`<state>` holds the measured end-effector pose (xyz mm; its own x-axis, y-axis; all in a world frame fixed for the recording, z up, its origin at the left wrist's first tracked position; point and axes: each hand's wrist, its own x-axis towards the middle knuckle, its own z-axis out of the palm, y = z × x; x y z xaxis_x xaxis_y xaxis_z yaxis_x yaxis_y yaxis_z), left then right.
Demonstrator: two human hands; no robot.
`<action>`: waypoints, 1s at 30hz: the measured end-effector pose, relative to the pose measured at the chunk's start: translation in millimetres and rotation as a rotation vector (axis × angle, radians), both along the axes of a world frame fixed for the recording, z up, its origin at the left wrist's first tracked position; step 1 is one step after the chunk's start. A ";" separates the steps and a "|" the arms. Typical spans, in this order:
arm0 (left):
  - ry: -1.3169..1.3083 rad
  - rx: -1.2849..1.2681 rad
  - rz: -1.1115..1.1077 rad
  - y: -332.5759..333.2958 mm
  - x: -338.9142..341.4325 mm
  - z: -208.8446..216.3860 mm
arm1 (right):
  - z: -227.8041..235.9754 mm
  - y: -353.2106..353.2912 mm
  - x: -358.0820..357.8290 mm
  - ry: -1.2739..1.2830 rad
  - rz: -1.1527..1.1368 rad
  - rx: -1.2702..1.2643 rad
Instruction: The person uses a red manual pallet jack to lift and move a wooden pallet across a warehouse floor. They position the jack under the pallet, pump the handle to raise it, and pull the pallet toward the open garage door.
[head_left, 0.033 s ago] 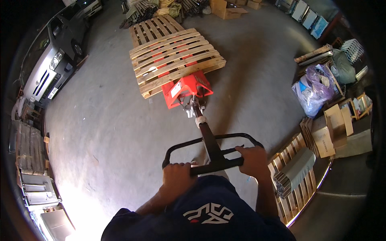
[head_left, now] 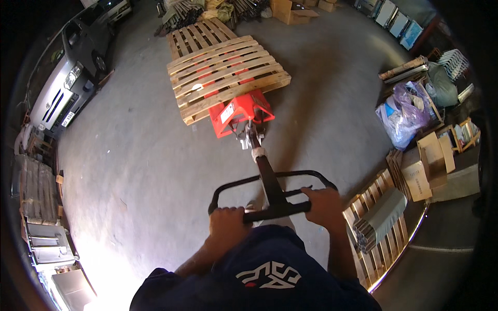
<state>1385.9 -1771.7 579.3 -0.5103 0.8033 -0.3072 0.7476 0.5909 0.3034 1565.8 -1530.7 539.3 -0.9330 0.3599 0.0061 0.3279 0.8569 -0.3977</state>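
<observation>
My left hand [head_left: 226, 224] is closed round the left end of a black loop handle [head_left: 275, 212], knuckles up. On the handle's right side my right hand [head_left: 322, 206] is wrapped, with its thumb near a small lever. The handle tops the dark shaft of a red pallet jack [head_left: 241, 111], which stands in front of me. The jack's forks sit under a wooden pallet [head_left: 228, 75], and red shows through the gaps between its slats. Behind that pallet, and partly covered by it, is a second wooden pallet [head_left: 199, 37].
A silver vehicle [head_left: 59, 98] is parked at the left. Along the right lie a purple-wrapped bundle [head_left: 407, 111], an open cardboard box [head_left: 433, 160] and another pallet [head_left: 386, 259] bearing wrapped bars [head_left: 381, 217]. Bundled rods [head_left: 181, 13] and a carton [head_left: 290, 11] stand at the far end.
</observation>
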 end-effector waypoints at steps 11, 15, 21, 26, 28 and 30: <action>0.162 0.021 -0.073 -144.7 17.9 -76.1 | -57.8 -171.2 35.7 -0.184 -0.138 0.045; 0.161 0.026 -0.136 -186.2 28.4 -64.3 | -61.7 -222.2 52.8 -0.168 -0.196 0.047; 0.137 0.023 -0.216 -274.9 34.5 -62.2 | -52.6 -326.2 71.1 -0.221 -0.261 0.016; 0.189 0.038 -0.262 -351.2 30.7 -27.1 | 4.8 -422.1 76.3 -0.300 -0.369 -0.040; 0.192 0.060 -0.317 -391.2 24.7 -17.0 | 19.2 -469.4 79.8 -0.273 -0.446 -0.039; 0.183 0.089 -0.358 -441.8 18.1 -8.5 | 23.3 -528.5 78.5 -0.204 -0.454 0.011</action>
<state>1404.0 -2213.5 570.8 -0.2337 0.9592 -0.1589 0.9475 0.2613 0.1843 1644.3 -2059.2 562.6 -0.6646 0.7311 -0.1542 0.7392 0.6131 -0.2786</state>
